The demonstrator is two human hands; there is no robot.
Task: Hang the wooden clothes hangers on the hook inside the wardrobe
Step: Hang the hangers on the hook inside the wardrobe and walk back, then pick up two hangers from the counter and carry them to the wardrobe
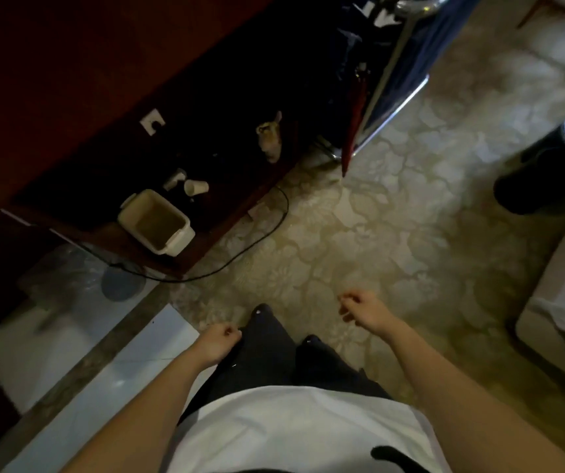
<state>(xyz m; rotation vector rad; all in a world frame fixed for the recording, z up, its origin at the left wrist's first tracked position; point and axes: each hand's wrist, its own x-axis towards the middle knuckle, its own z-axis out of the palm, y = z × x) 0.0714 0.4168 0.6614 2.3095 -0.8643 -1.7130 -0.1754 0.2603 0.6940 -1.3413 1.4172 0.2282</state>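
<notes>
No wooden hanger, hook or wardrobe interior shows in the head view. My left hand [219,343] hangs low beside my dark trouser leg, fingers loosely curled, holding nothing. My right hand [363,310] hangs out over the patterned carpet, fingers also loosely curled and empty. I am looking straight down at my white shirt, dark trousers and black shoes.
A dark wooden unit [79,97] fills the upper left, with a cream bin [156,221], paper cups [196,187] and a black cable [257,238] at its base. A blue trolley with a chrome frame [407,63] stands ahead, a black cylindrical bin [547,165] at right, a bed edge [561,302] far right.
</notes>
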